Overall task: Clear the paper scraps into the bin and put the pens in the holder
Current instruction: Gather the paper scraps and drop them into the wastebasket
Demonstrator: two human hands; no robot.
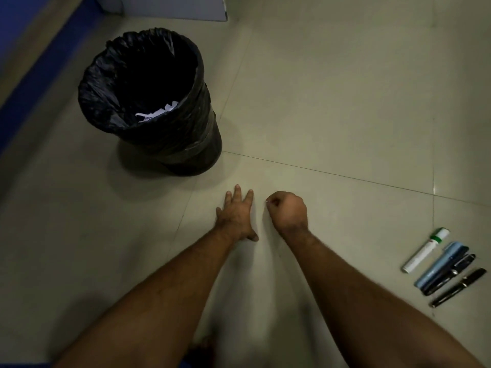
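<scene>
**Hands on the floor, scraps in the bin, pens off to the right**

Head view: we see both forearms reaching up from the bottom edge to the centre of the frame. Our left hand (237, 214) lies flat on the tile floor (332, 107), fingers straight and spread, thumb out toward lower right, holding nothing. Our right hand (288, 210) sits just beside it, apart from it, fingers curled in; a tiny white fleck shows at the fingertips (269, 201), prob. a paper bit pinched there, but it's too small to be sure.

The bin (159, 123), lined w/ a black bag, stands upright in the upper left of the frame, above and left of the hands. White paper scraps (156, 112) lie inside near the bottom.

At the lower right edge four pens lie side by side on the floor, all slanted the same way: a white marker (425, 251) w/ a green band, a light-blue pen (438, 264) touching a black pen (451, 273), then another black pen (458, 287) a bit apart.

A blue strip (32, 83) runs along the upper left edge.
</scene>
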